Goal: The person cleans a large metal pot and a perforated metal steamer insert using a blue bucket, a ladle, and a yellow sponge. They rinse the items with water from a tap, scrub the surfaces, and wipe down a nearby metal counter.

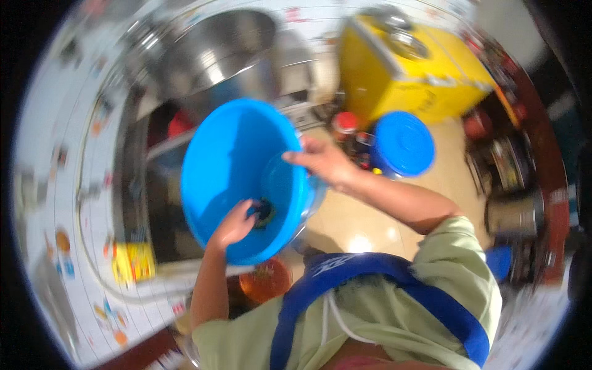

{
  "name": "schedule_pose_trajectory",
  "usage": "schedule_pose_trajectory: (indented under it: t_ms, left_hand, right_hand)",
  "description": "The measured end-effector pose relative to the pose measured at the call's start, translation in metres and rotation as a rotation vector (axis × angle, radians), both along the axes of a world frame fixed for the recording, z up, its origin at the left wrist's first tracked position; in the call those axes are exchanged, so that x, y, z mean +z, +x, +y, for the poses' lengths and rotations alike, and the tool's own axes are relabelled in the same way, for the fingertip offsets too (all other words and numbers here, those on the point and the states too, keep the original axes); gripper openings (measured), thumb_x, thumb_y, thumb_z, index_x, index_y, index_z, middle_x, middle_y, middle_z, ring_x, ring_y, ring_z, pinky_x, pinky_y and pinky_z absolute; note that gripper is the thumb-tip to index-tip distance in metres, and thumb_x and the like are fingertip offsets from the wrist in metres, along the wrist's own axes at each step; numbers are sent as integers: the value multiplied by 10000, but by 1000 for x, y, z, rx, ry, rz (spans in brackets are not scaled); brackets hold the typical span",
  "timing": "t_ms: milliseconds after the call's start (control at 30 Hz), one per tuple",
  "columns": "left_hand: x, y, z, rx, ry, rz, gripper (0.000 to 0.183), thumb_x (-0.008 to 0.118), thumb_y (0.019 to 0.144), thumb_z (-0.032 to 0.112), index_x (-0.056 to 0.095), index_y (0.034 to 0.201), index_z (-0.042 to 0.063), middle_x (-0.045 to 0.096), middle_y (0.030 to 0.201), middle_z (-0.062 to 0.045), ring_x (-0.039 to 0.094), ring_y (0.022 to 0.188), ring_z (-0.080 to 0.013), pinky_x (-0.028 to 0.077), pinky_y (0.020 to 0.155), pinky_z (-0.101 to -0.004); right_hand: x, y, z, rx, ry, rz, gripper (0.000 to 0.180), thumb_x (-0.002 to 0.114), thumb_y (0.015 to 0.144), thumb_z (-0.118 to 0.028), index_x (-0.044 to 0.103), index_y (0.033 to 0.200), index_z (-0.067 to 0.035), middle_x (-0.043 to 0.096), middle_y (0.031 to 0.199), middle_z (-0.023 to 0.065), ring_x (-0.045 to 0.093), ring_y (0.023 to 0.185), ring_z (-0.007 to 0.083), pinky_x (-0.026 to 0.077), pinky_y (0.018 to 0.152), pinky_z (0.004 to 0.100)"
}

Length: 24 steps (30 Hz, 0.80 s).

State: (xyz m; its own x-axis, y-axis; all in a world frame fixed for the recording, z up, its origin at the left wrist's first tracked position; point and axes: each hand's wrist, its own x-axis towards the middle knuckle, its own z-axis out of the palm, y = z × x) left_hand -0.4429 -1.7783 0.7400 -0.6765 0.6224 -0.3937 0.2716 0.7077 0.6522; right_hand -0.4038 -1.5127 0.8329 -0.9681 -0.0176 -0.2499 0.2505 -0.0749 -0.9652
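Observation:
A large blue plastic basin (231, 138) is tilted in front of me, its opening towards me, above a sink (171, 231). My right hand (321, 159) grips the basin's right rim, thumb on the inner side. Inside the basin is my left hand (236, 224), its fingers on a small dark scrubbing pad (264, 210) against the lower wall. Motion blur hides the pad's exact shape, and part of it is behind the fingers.
A big steel pot (208, 60) stands beyond the basin. To the right are a yellow box (416, 78), a blue-lidded tub (404, 143) and a red-capped jar (345, 124). A yellow packet (133, 262) lies left of the sink. An orange container (267, 280) sits below the basin.

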Motion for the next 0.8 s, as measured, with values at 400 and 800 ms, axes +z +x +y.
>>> schedule_pose_trajectory:
  t_ms: [400,800]
  left_hand:
    - [62,156,348,-296,196,48,338,465,928,137,480,1248,29,582,1062,-103,541,940,-150,423,816,-273]
    - [-75,299,684,-592,-18,-361,326,511,924,214,529,1186,21,579,1120,-81,567,961,-166,437,835,-279]
  right_hand:
    - [-103,353,297,-936,-275,52,276,659,790,-292,521,795,-54,541,744,52,514,682,139,430,592,315]
    - [-214,687,580,-1968,-149,-70,248,620,828,-262,488,810,-53,516,719,45,483,664,142,401,580,323]
